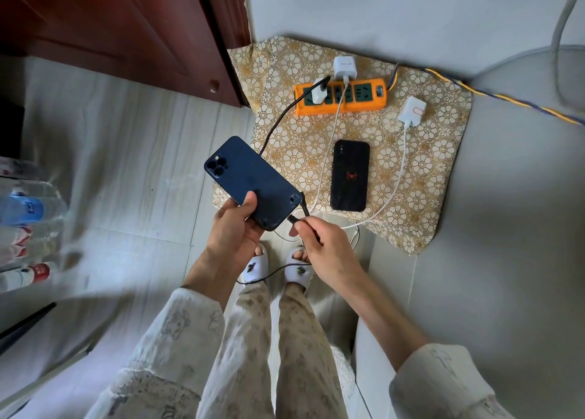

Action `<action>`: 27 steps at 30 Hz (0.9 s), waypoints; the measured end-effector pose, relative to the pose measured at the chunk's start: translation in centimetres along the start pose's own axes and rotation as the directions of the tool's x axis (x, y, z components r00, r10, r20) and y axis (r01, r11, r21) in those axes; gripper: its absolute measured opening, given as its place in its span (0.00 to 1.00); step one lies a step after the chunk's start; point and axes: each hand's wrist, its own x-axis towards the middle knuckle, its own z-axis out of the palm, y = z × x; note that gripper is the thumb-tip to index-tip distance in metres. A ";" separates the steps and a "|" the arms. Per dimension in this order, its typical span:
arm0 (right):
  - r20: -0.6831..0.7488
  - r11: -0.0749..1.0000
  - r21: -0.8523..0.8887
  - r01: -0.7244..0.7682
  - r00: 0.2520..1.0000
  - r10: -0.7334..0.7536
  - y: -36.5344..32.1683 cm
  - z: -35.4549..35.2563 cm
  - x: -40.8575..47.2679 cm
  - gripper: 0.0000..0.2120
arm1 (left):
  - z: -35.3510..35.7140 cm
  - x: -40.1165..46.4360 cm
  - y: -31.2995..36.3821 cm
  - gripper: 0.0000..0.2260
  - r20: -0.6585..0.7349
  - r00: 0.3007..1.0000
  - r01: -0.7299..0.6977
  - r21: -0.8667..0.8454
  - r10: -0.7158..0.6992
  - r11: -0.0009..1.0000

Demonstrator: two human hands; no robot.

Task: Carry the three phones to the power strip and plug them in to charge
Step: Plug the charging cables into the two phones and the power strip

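Note:
My left hand (235, 225) holds a dark blue phone (251, 181) back side up, above the floor. My right hand (323, 244) pinches the plug end of a black braided cable (292, 220), its tip just short of the phone's bottom edge. That cable runs to a white charger (318, 94) in the orange power strip (342, 97). A black phone (350, 175) with a red spider mark lies face down on the patterned cloth (421, 172). A second white charger (344, 65) sits in the strip with a white cable. A third white charger (412, 110) lies loose on the cloth.
A dark red wooden door (126, 29) stands at upper left. Plastic bottles (22, 209) lie at the left edge. A yellow-blue braided cord (493, 94) leads from the strip to the right. Grey floor tiles lie below, with my slippered feet (275, 266) on them.

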 end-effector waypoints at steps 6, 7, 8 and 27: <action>-0.048 1.000 0.006 0.009 0.999 -0.009 0.9 1.1 -0.4 0.12 | -0.5 -0.1 -0.1 0.08 0.000 1.000 0.002 0.078 -0.002 0.997; -0.060 1.000 0.008 0.014 0.998 -0.013 1.1 1.3 -0.6 0.12 | -0.5 -0.1 -0.2 0.08 -0.005 1.000 0.000 0.103 0.001 0.995; -0.067 1.000 0.012 0.016 0.998 -0.015 1.2 1.4 -0.7 0.12 | -0.4 -0.1 -0.2 0.08 -0.012 1.000 -0.001 0.125 0.002 0.992; 0.153 0.707 0.581 -0.403 0.907 0.392 4.6 0.3 4.6 0.05 | 0.3 4.5 -0.9 0.10 0.023 1.000 -0.011 0.811 -0.012 0.585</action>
